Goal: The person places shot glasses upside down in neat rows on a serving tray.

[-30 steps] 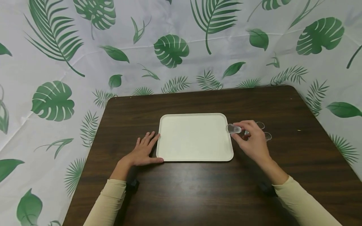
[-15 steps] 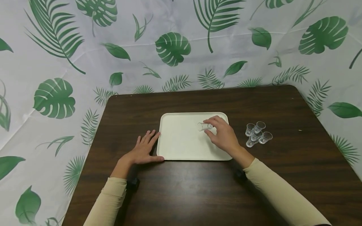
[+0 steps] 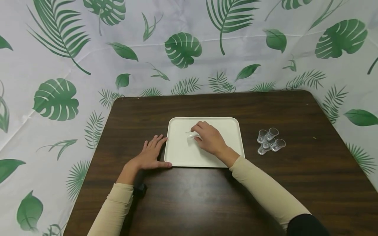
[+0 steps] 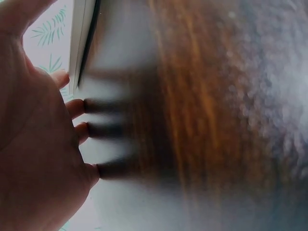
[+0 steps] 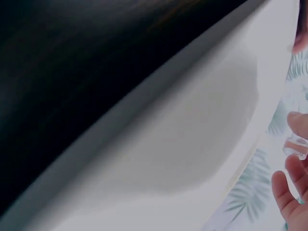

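My right hand [image 3: 209, 137] pinches a small clear shot glass [image 3: 193, 134] over the white tray [image 3: 177, 154], left of its middle. The glass is tilted and partly covered by the fingers; whether it touches the tray I cannot tell. In the right wrist view, thumb and fingers hold the glass [image 5: 295, 146] at the right edge. My left hand [image 3: 150, 157] rests spread at the tray's left edge, thumb at the near left corner. The left wrist view shows its fingers [image 4: 76, 108] extended on the table beside the tray's rim [image 4: 79, 43].
Several clear shot glasses [image 3: 268, 141] stand close together on the dark wooden table [image 3: 195, 203], right of the tray. A white cloth with green leaves [image 3: 189, 49] hangs behind the table.
My right hand has carried the shot glass leftward from beside the other glasses to over the tray, and the glass has tilted. The left hand stays at the tray's edge.
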The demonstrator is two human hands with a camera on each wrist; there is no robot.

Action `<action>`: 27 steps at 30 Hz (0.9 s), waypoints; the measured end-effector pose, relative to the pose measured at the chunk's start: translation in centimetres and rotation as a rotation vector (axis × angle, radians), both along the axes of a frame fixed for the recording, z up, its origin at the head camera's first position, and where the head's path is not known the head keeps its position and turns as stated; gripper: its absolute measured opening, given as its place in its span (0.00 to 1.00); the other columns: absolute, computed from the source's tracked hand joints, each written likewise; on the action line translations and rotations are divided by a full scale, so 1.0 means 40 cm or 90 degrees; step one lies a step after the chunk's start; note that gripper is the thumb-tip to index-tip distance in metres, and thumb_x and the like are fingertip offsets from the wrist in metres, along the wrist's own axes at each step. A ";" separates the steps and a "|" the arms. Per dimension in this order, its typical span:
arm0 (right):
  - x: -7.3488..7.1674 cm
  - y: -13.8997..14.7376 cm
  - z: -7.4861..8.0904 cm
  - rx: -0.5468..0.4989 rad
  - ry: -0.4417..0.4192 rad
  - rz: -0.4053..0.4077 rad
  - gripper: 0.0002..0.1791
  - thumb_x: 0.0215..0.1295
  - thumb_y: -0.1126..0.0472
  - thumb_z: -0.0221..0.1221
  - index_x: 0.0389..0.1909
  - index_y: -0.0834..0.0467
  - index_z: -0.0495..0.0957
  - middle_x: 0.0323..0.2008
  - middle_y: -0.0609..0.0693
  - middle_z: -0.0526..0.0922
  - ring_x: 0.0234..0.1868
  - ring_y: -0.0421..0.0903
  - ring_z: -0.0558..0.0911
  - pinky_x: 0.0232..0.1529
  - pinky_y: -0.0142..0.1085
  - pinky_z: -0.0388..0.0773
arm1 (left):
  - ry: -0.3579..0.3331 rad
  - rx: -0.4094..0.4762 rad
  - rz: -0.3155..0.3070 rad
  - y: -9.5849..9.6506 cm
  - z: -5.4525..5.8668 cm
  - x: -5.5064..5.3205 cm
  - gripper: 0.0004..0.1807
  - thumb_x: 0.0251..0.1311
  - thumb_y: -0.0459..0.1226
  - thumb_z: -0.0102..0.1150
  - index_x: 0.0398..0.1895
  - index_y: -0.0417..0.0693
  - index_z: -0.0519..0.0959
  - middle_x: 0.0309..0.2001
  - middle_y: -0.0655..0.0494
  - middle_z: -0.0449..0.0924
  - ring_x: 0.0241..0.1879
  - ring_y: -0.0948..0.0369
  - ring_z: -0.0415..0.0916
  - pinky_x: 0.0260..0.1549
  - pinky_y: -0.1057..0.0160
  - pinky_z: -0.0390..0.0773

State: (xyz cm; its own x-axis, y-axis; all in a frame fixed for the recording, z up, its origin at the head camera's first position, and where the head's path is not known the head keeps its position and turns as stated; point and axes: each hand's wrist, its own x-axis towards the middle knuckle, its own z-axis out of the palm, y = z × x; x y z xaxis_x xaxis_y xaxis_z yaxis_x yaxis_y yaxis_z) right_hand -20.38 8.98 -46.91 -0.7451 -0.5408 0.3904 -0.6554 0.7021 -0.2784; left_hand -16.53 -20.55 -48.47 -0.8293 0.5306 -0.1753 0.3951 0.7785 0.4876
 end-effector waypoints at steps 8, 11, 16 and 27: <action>-0.016 -0.100 0.011 0.162 0.107 0.084 0.12 0.62 0.71 0.62 0.44 0.55 0.80 0.41 0.50 0.75 0.39 0.49 0.73 0.34 0.38 0.72 | -0.008 -0.007 0.013 0.002 0.010 0.001 0.61 0.49 0.67 0.64 0.78 0.47 0.47 0.77 0.41 0.41 0.75 0.41 0.34 0.65 0.31 0.36; -0.021 -0.131 0.014 0.231 0.141 0.114 0.09 0.66 0.68 0.60 0.44 0.55 0.80 0.41 0.50 0.74 0.38 0.48 0.70 0.35 0.39 0.69 | -0.009 -0.002 0.012 0.002 0.008 0.003 0.61 0.49 0.66 0.65 0.78 0.46 0.48 0.77 0.40 0.42 0.75 0.41 0.34 0.65 0.31 0.36; -0.029 -0.177 0.027 0.322 0.169 0.136 0.07 0.69 0.62 0.59 0.45 0.52 0.81 0.46 0.50 0.75 0.43 0.47 0.70 0.41 0.41 0.70 | -0.012 -0.015 0.007 0.003 0.000 0.003 0.61 0.49 0.68 0.62 0.78 0.49 0.46 0.77 0.42 0.40 0.76 0.43 0.32 0.66 0.33 0.34; -0.031 -0.226 0.031 0.425 0.220 0.164 0.11 0.69 0.60 0.60 0.49 0.50 0.84 0.52 0.49 0.74 0.50 0.47 0.70 0.47 0.41 0.69 | -0.016 -0.022 0.010 -0.003 -0.004 -0.001 0.61 0.49 0.70 0.60 0.79 0.51 0.44 0.78 0.45 0.38 0.76 0.45 0.30 0.66 0.34 0.32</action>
